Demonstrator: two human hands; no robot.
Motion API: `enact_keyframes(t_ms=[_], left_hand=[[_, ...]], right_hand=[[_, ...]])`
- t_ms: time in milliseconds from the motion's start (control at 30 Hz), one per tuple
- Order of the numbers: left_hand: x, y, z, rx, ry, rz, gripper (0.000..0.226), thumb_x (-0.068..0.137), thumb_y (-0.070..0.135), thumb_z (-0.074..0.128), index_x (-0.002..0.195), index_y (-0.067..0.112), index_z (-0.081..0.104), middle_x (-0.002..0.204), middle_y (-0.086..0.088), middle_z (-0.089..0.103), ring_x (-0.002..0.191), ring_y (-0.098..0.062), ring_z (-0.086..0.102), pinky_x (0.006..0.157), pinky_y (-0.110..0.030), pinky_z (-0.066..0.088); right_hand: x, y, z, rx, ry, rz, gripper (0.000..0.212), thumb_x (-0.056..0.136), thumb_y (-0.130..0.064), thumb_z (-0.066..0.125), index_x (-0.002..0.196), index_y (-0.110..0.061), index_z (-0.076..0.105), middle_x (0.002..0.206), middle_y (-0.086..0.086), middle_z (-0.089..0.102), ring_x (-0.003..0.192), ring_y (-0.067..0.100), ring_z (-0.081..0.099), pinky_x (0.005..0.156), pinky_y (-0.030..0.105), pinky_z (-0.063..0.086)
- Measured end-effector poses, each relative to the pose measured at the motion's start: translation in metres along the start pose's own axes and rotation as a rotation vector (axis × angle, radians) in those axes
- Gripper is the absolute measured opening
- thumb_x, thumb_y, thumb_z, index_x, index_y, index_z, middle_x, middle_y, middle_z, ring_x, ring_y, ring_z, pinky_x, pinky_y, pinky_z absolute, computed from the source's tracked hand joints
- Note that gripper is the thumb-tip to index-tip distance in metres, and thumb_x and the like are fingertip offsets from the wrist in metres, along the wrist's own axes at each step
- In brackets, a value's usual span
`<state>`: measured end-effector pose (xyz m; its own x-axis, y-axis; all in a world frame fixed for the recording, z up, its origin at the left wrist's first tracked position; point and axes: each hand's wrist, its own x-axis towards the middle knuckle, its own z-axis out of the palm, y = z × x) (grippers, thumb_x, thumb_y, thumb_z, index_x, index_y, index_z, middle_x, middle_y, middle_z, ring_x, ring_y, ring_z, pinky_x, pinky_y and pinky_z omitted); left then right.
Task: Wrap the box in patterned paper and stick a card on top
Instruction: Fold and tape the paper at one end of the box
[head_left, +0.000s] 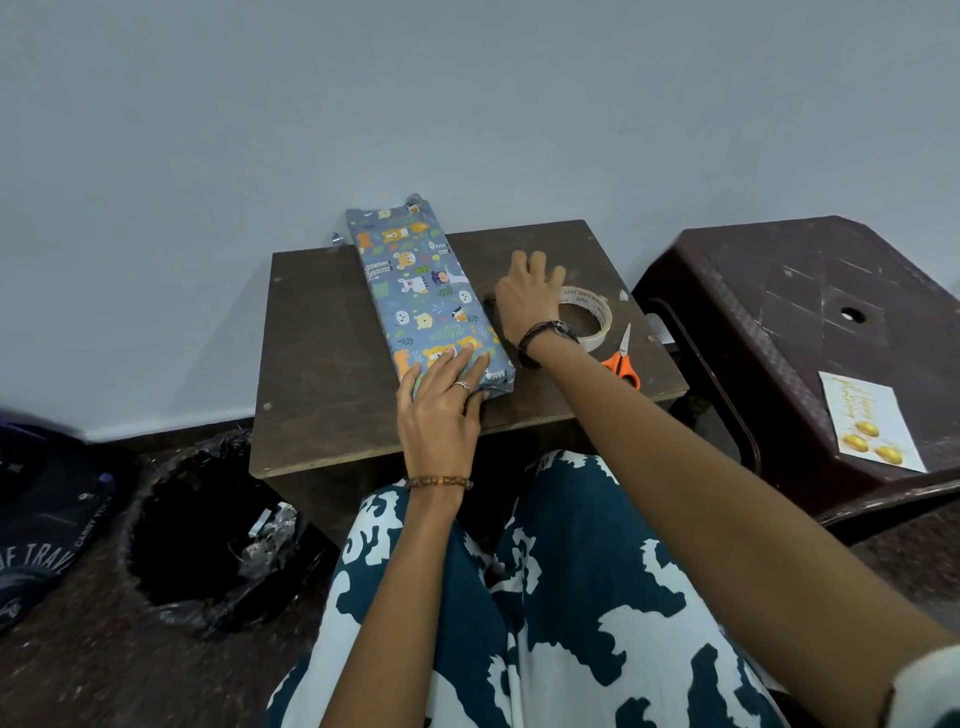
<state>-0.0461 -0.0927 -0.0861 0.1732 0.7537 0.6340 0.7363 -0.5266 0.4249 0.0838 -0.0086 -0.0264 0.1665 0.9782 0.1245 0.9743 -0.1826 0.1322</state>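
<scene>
- Nearest to us we see our lap in teal and white patterned trousers (545, 597), with a black-lined bin (202, 530) on the floor to the left
- Our left hand (441, 405) lies flat, fingers straight and close together, pressing on the near end of the box (423, 296), which is wrapped in blue animal-print paper
- The box lies lengthwise on the brown bench (322, 364), angled slightly, its far end reaching past the bench's back edge toward the wall
- Our right hand (527, 299) reaches over the bench just right of the box, fingers spread and loosely bent, partly covering the tape roll (589, 317); we cannot tell whether it touches the roll
- Orange-handled scissors (621, 358) lie just beside the tape roll, on its near right side
- On the dark plastic stool (810, 312) to the right, well apart from the box, the card (872, 421) lies flat, white with gold lettering and gold balls
</scene>
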Motion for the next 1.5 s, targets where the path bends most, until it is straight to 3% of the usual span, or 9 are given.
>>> enact_keyframes(t_ms=[233, 433, 600, 733, 867, 1033, 1133, 1233, 1500], left_hand=[[0.000, 0.001, 0.001, -0.002, 0.023, 0.007, 0.047, 0.068, 0.006, 0.079, 0.112, 0.019, 0.068, 0.117, -0.001, 0.066, 0.112, -0.019, 0.061, 0.104, -0.033, 0.025], [0.001, -0.001, 0.002, -0.008, 0.043, 0.015, 0.047, 0.068, 0.007, 0.079, 0.111, 0.020, 0.069, 0.117, 0.000, 0.067, 0.111, -0.019, 0.062, 0.103, -0.033, 0.025], [0.000, -0.001, 0.002, -0.023, 0.035, 0.004, 0.047, 0.070, 0.004, 0.078, 0.113, 0.020, 0.067, 0.118, 0.000, 0.066, 0.112, -0.018, 0.060, 0.104, -0.031, 0.024], [0.001, 0.001, 0.003, -0.005, 0.062, 0.010, 0.040, 0.075, 0.006, 0.071, 0.112, 0.020, 0.068, 0.117, 0.000, 0.066, 0.111, -0.018, 0.062, 0.103, -0.031, 0.026], [0.000, 0.003, 0.004, -0.017, 0.067, 0.000, 0.036, 0.077, 0.009, 0.066, 0.111, 0.020, 0.068, 0.118, 0.000, 0.066, 0.112, -0.017, 0.061, 0.103, -0.032, 0.027], [0.000, 0.003, 0.006, -0.020, 0.070, -0.011, 0.039, 0.074, 0.008, 0.071, 0.112, 0.021, 0.068, 0.118, 0.000, 0.066, 0.113, -0.017, 0.060, 0.104, -0.032, 0.027], [0.000, 0.002, 0.007, -0.020, 0.071, -0.016, 0.041, 0.073, 0.009, 0.072, 0.111, 0.020, 0.068, 0.118, 0.000, 0.066, 0.113, -0.016, 0.060, 0.104, -0.033, 0.027], [-0.001, 0.003, 0.008, -0.006, 0.081, -0.014, 0.039, 0.072, 0.011, 0.070, 0.111, 0.020, 0.068, 0.117, 0.001, 0.067, 0.112, -0.015, 0.061, 0.103, -0.033, 0.028], [0.000, 0.002, 0.009, 0.043, 0.089, -0.001, 0.038, 0.073, 0.014, 0.069, 0.110, 0.021, 0.069, 0.115, 0.003, 0.067, 0.110, -0.014, 0.062, 0.102, -0.032, 0.028]], right_hand=[[0.016, 0.012, 0.008, -0.033, -0.051, -0.010, 0.029, 0.100, -0.019, 0.040, 0.122, -0.012, 0.058, 0.140, 0.013, 0.032, 0.127, 0.032, 0.029, 0.105, 0.044, 0.024], [0.017, 0.035, 0.002, 0.254, 0.001, 0.079, 0.053, 0.093, -0.003, 0.042, 0.141, -0.024, 0.041, 0.131, 0.014, 0.037, 0.121, 0.034, 0.032, 0.098, 0.045, 0.029], [-0.009, 0.057, 0.012, 0.650, 0.210, 0.169, 0.051, 0.085, 0.009, 0.039, 0.121, -0.018, 0.064, 0.119, 0.008, 0.056, 0.113, 0.031, 0.043, 0.090, 0.036, 0.033], [-0.037, 0.055, 0.031, 0.733, 0.317, 0.222, 0.034, 0.083, -0.005, 0.054, 0.111, -0.015, 0.069, 0.109, 0.010, 0.064, 0.103, 0.029, 0.055, 0.087, 0.038, 0.044], [-0.046, 0.040, 0.038, 0.631, 0.384, 0.148, 0.028, 0.085, -0.011, 0.062, 0.113, -0.008, 0.064, 0.110, 0.012, 0.062, 0.108, 0.029, 0.053, 0.097, 0.035, 0.033], [-0.040, 0.031, 0.040, 0.508, 0.437, 0.096, 0.022, 0.080, 0.004, 0.057, 0.100, 0.002, 0.064, 0.089, 0.020, 0.060, 0.081, 0.036, 0.057, 0.071, 0.041, 0.044], [-0.041, 0.028, 0.044, 0.500, 0.482, 0.085, 0.018, 0.082, -0.001, 0.048, 0.092, 0.002, 0.062, 0.083, 0.019, 0.057, 0.071, 0.034, 0.054, 0.060, 0.040, 0.045], [-0.042, 0.028, 0.046, 0.502, 0.531, 0.082, 0.024, 0.085, -0.013, 0.041, 0.080, -0.001, 0.061, 0.078, 0.015, 0.057, 0.067, 0.031, 0.054, 0.059, 0.038, 0.045], [-0.052, 0.029, 0.042, 0.364, 0.509, 0.074, 0.013, 0.080, -0.006, 0.058, 0.068, -0.006, 0.063, 0.074, 0.009, 0.058, 0.063, 0.028, 0.054, 0.055, 0.034, 0.043]])
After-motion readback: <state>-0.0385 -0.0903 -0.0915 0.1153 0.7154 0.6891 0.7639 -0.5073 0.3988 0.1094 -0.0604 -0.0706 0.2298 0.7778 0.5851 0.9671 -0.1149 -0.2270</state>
